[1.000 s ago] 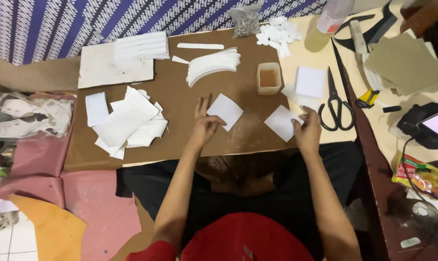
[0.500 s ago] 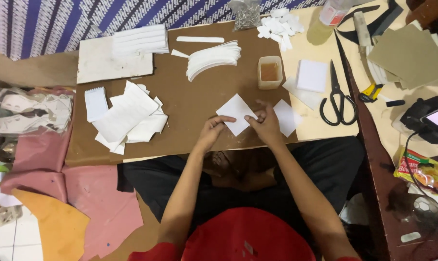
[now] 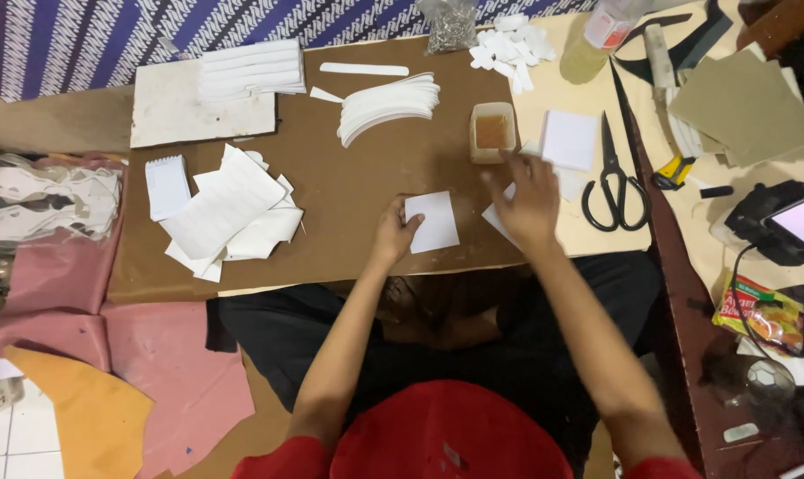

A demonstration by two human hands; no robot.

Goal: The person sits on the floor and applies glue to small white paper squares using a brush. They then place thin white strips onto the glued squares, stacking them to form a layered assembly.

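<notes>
My left hand (image 3: 393, 232) rests on the brown board (image 3: 349, 168), its fingers pressing the left edge of a white square piece (image 3: 434, 222). My right hand (image 3: 528, 197) hovers with fingers spread toward a small tub of brown glue (image 3: 492, 131), partly covering another white piece (image 3: 498, 217). It holds nothing that I can see. A small stack of white squares (image 3: 569, 139) lies just right of the tub.
A pile of white cut pieces (image 3: 233, 217) lies at the left, curved white strips (image 3: 389, 105) at the back. Black scissors (image 3: 611, 177) sit to the right of my right hand. A phone (image 3: 797, 222), grey card sheets (image 3: 744, 111) and pink sheets (image 3: 82, 337) surround the board.
My right hand left the white square in front and moved right and away toward the glue tub. My left hand stays on the square, which now lies flat.
</notes>
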